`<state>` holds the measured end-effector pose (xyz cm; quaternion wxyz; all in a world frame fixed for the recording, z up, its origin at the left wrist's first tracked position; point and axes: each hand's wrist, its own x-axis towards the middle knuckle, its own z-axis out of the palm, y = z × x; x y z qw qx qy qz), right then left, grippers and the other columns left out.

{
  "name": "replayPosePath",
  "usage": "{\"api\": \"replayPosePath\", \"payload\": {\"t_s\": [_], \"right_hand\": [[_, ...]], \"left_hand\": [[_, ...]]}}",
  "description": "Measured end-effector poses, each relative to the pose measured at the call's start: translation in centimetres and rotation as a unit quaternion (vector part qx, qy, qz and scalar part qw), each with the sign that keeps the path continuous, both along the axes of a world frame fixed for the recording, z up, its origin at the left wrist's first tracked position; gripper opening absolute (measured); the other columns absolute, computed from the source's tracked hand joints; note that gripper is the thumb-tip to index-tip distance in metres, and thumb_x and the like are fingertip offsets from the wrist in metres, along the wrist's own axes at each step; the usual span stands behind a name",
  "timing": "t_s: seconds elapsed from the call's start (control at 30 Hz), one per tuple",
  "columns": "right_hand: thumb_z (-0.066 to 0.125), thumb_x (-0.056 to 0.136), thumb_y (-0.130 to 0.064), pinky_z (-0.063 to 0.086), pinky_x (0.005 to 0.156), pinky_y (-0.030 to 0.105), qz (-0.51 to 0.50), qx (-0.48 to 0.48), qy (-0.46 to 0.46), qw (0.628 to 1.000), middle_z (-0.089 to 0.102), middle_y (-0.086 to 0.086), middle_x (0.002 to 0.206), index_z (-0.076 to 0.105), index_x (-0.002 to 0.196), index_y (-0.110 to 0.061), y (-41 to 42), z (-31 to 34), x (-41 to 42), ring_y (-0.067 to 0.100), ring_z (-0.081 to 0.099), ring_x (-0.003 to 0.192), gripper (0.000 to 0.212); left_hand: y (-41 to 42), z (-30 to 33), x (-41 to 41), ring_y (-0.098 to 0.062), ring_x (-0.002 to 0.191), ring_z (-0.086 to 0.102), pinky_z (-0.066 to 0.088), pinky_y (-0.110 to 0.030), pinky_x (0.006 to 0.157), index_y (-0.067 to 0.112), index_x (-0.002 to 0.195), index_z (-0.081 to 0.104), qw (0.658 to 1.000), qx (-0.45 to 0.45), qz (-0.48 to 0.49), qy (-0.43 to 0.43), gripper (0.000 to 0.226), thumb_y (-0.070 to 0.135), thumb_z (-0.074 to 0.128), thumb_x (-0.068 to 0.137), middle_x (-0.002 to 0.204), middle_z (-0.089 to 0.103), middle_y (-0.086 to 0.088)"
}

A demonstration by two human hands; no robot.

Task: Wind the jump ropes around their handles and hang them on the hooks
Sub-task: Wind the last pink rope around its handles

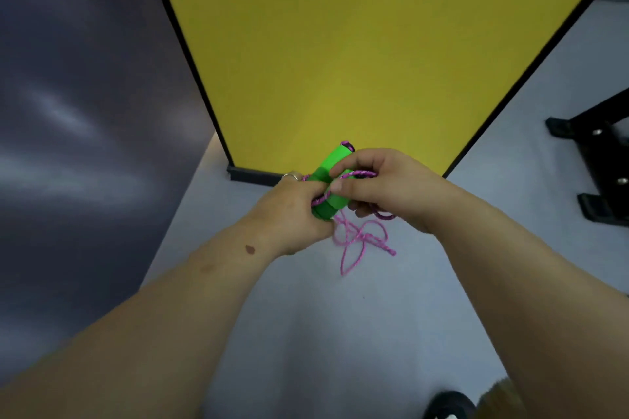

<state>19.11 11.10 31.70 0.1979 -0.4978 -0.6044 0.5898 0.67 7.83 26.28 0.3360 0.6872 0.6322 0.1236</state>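
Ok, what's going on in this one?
A person is winding a pink jump rope around its green handles. The left hand grips the handles while the right hand pinches the rope and lays it across them. A few turns are on; loose loops hang below, in front of a yellow panel. No hooks are in view.

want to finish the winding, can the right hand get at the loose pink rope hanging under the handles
Probably yes. The loose pink rope dangles in open air just below the right hand, with nothing between them. That hand already pinches a strand across the green handles, which the left hand grips.
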Motion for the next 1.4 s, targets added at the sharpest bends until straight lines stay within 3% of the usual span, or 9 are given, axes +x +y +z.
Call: {"api": "replayPosePath", "payload": {"t_s": [0.13,0.27,0.47,0.53,0.67,1.03,1.17,1.3,1.4], "right_hand": [[0.071,0.094,-0.013,0.053,0.055,0.023,-0.129,-0.008,0.091,0.987,0.066,0.006,0.072,0.074,0.110,-0.010,-3.7,2.1,0.9,0.017,0.058,0.060,0.017],[0.062,0.097,-0.004,0.057,0.060,0.025,-0.228,0.007,0.120,0.966,0.068,0.009,0.074,0.075,0.097,-0.011,-5.9,2.7,1.7,0.017,0.063,0.064,0.015],[0.044,0.107,-0.029,0.052,0.043,0.021,-0.378,-0.185,0.242,0.874,0.066,0.002,0.059,0.062,0.102,-0.012,-3.7,4.2,2.5,0.016,0.066,0.047,0.026],[0.043,0.107,-0.028,0.058,0.049,0.023,-0.376,-0.242,0.296,0.844,0.072,0.004,0.066,0.059,0.111,-0.009,-3.4,4.3,3.2,0.017,0.071,0.055,0.025],[0.057,0.101,-0.037,0.059,0.073,0.036,-0.332,-0.203,0.166,0.906,0.073,0.005,0.097,0.064,0.117,-0.009,-3.1,3.1,3.7,0.022,0.069,0.080,0.033],[0.057,0.101,-0.042,0.047,0.081,0.037,-0.175,0.010,0.166,0.970,0.069,0.005,0.088,0.070,0.105,-0.010,-5.8,3.5,0.6,0.016,0.062,0.077,0.035],[0.059,0.099,-0.046,0.047,0.085,0.038,-0.146,0.010,0.112,0.983,0.066,0.003,0.086,0.068,0.107,-0.009,-6.6,3.3,-0.1,0.014,0.059,0.072,0.039],[0.068,0.084,-0.048,0.042,0.101,0.025,-0.154,0.097,0.105,0.978,0.053,-0.024,0.143,0.049,0.141,-0.049,-6.3,3.6,0.5,-0.006,0.048,0.132,0.060],[0.060,0.089,-0.046,0.050,0.076,0.020,-0.067,0.110,0.130,0.983,0.066,-0.013,0.129,0.063,0.130,-0.041,-6.9,4.2,0.4,0.000,0.063,0.107,0.042]], "left_hand": [[-3.1,4.2,1.1,-0.026,0.068,0.061,0.035,-0.029,0.055,0.029,0.070,0.050,1.000,-0.025,0.002,-0.017,0.017,0.039,0.062,0.063,0.079,0.057,-0.004],[-5.1,7.1,0.6,-0.019,0.075,0.068,0.049,-0.032,0.061,0.041,0.109,0.055,0.995,-0.086,0.000,-0.046,0.047,0.039,0.068,0.064,0.086,0.066,0.004],[-4.9,9.0,-1.5,-0.015,0.084,0.074,0.062,-0.038,0.080,0.055,0.157,0.001,0.989,-0.135,-0.010,-0.067,0.117,0.029,0.072,0.067,0.108,0.074,0.008],[-4.7,9.4,-2.1,-0.021,0.087,0.074,0.061,-0.042,0.078,0.048,0.156,0.019,0.978,-0.156,0.004,-0.135,0.105,0.029,0.067,0.065,0.105,0.077,0.005],[-4.1,9.2,-1.9,-0.018,0.071,0.064,0.052,-0.033,0.062,0.019,0.123,0.060,0.935,-0.184,0.072,-0.296,0.049,0.028,0.060,0.074,0.094,0.078,-0.002],[-4.3,9.2,0.0,-0.026,0.074,0.068,0.060,-0.042,0.072,0.001,0.116,0.070,0.771,-0.323,0.068,-0.545,0.045,0.022,0.053,0.080,0.106,0.074,-0.021],[-4.6,8.9,0.5,-0.027,0.071,0.063,0.053,-0.036,0.069,0.005,0.102,0.076,0.757,-0.357,0.072,-0.542,0.039,0.022,0.061,0.070,0.097,0.068,-0.016],[-4.8,9.2,0.0,-0.022,0.065,0.060,0.051,-0.031,0.058,0.009,0.099,0.072,0.775,-0.383,0.014,-0.503,0.029,0.015,0.057,0.075,0.088,0.066,-0.014],[-5.1,9.4,-0.5,-0.023,0.070,0.061,0.052,-0.032,0.062,0.007,0.113,0.070,0.776,-0.409,-0.074,-0.475,0.037,0.013,0.064,0.077,0.093,0.066,-0.015]]}}
